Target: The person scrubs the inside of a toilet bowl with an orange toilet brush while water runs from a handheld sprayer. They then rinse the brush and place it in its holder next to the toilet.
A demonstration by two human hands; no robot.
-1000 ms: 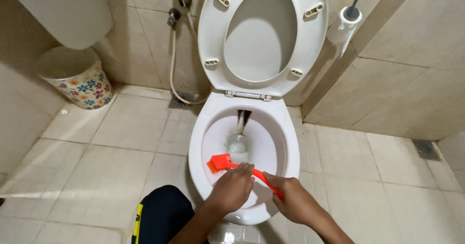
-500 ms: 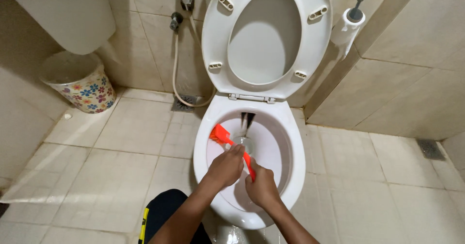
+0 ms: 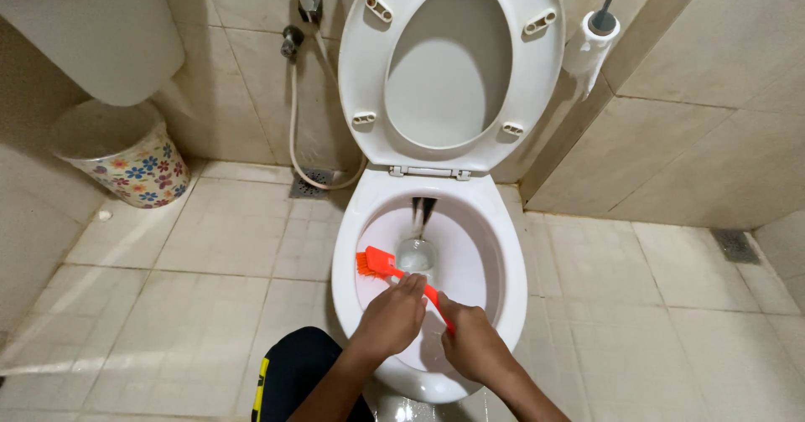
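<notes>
Orange brush in toilet bowl, L hand + R hand both clenched round handle

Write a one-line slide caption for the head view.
Both hands hold an orange brush inside a white toilet bowl.

Bare forearms, no sleeves; dark trousers, yellow side stripe.

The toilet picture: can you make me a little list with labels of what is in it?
Place: bathroom with a tiled floor
Toilet bowl: white, lid and seat up
Brush: orange, head inside the bowl on its left side
Left hand: grips the brush handle
Right hand: grips the handle's end
Bin: flowered, by the left wall
Hose: hangs on the back wall
</notes>
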